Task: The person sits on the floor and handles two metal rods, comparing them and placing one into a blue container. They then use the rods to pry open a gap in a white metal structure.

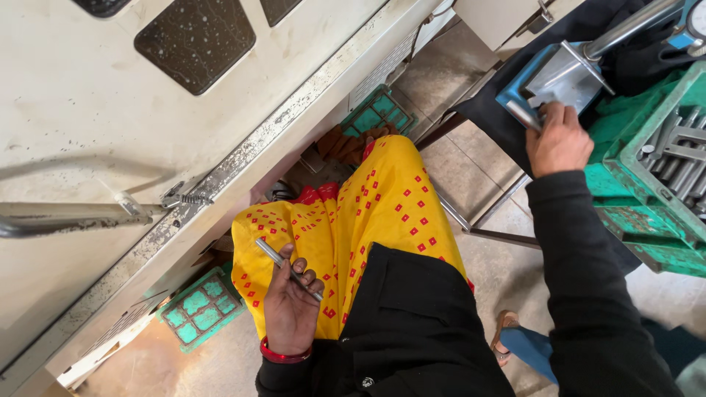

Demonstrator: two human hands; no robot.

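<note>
Metal rod (287, 268), thin and silver-grey, lies slantwise across the fingers of the left hand (289, 309) in the lower middle of the frame, one end pointing up and left past the fingertips. That hand is half curled, palm up, its fingers bent loosely round the rod, and it rests over a lap covered in yellow cloth with red dots (368, 198); a red bangle (283, 356) circles the wrist. At the upper right of the frame the right hand (557, 143) reaches out from a black sleeve (588, 294), its fingers closed on the lower edge of a grey metal block (566, 77) set in a blue fixture (515, 92), from which a shiny bar (625, 29) runs up toward the corner. Just right of that hand stands a green crate (625, 165) holding many more grey rods (680, 154). A pale, worn machine panel (110, 132) fills the upper left of the frame, and a green grated tray (200, 307) lies on the floor at the lower left, below it.
</note>
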